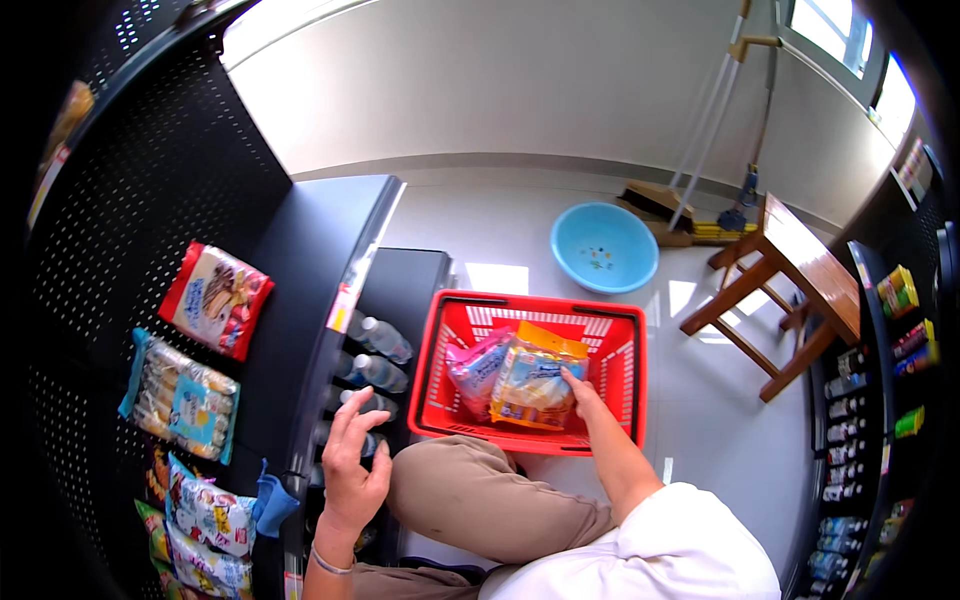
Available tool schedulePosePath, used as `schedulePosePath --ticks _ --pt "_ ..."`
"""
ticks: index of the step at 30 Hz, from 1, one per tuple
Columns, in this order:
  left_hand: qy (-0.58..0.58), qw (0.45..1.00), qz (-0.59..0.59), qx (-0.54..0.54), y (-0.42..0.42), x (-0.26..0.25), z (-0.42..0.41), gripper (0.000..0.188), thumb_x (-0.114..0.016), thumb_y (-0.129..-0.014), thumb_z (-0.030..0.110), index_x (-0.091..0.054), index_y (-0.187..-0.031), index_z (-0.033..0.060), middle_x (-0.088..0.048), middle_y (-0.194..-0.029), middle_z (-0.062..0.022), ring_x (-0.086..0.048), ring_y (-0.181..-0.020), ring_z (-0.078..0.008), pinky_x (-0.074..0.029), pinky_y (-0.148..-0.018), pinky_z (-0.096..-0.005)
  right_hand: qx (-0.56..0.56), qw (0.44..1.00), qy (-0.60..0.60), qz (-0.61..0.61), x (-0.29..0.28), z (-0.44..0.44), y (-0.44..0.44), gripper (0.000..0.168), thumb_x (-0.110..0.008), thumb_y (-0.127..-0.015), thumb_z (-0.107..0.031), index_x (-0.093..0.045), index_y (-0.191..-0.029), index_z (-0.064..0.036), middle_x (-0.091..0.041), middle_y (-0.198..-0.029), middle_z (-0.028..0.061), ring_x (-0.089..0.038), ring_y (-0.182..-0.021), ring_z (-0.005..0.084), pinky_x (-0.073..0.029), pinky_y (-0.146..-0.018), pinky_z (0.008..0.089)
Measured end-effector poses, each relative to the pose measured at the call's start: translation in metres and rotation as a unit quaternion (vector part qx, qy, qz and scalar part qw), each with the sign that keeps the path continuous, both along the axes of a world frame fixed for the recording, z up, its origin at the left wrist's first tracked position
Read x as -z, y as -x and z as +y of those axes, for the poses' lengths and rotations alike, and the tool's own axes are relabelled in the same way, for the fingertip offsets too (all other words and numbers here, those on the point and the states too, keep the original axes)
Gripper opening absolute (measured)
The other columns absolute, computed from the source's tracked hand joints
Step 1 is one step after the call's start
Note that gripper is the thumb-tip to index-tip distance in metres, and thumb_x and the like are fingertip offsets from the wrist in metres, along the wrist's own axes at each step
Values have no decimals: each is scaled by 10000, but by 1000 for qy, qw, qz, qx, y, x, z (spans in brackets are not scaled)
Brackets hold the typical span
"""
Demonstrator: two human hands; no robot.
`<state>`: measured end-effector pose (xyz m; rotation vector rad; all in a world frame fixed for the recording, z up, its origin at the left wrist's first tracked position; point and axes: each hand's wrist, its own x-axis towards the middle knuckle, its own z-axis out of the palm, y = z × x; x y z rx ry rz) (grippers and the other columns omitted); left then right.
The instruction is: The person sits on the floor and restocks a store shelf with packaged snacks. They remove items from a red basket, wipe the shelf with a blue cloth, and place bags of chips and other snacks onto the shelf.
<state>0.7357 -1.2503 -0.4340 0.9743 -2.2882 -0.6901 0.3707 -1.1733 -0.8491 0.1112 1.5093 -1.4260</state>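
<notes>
A red plastic shopping basket [640, 375] stands on the floor before my knees. Inside it, my right hand [583, 391] grips the right side of a yellow and blue snack bag [538, 379], thumb on its front. A pink snack bag [478, 367] leans beside it, partly covered by the yellow one. My left hand [354, 463] is raised at the shelf edge with fingers apart and nothing in them. Behind that hand, clear plastic bottles [384, 371] lie or stand on the lower shelf; the hand hides some of them.
On the dark left shelf [319, 217] sit a red snack bag [217, 298], a blue-trimmed snack pack [184, 397], several other bags [210, 502] and a blue cloth [273, 502]. Beyond the basket are a blue basin [604, 247], a broom [660, 201], a wooden stool [806, 262] and a stocked right shelf [862, 300].
</notes>
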Motion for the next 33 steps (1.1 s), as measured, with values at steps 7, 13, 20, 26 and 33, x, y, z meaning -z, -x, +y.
schedulePosePath --ticks 7,13,20,26,33 --pt "7 998 55 -3 -27 2 -9 329 -592 -767 -95 -598 -1085 -10 -587 -1252 -169 -663 -957 -252 -520 -868 -346 6 992 46 117 -24 1 8 790 -786 -767 -538 -537 -1294 -6 -634 -1224 135 -604 -1127 263 -467 -981 405" --pt "-112 973 195 -56 -53 46 -27 352 -603 -847 -43 -565 -1195 -9 -597 -1249 -128 -655 -985 -168 -500 -910 -312 0 970 242 -18 -102 -7 0 634 -734 -844 -476 -547 -1287 -63 -639 -1223 84 -611 -1126 262 -486 -993 408" --pt "-159 962 201 -98 -62 69 -29 885 -790 -817 388 -319 -1461 5 -439 -1450 -184 -468 -1313 -297 -351 -1103 -435 -105 922 372 21 -242 -95 -69 553 -657 -918 -402 -503 -1311 -46 -612 -1250 84 -597 -1140 228 -472 -997 388" --pt "-128 938 320 -42 -61 76 -41 800 -808 -817 308 -361 -1399 -11 -488 -1372 -152 -492 -1253 -219 -410 -1042 -364 -291 856 399 151 -343 -161 -166 591 -707 -855 -353 -514 -1280 10 -619 -1142 88 -593 -1031 183 -473 -924 339" --pt "-134 862 458 -174 -101 56 -43 441 -773 -856 185 -506 -1158 6 -610 -1104 -71 -578 -1022 -140 -475 -898 -297 -320 786 425 315 -399 -185 -248 800 -669 -894 -463 -322 -1470 -31 -461 -1424 244 -461 -1324 317 -408 -1066 403"
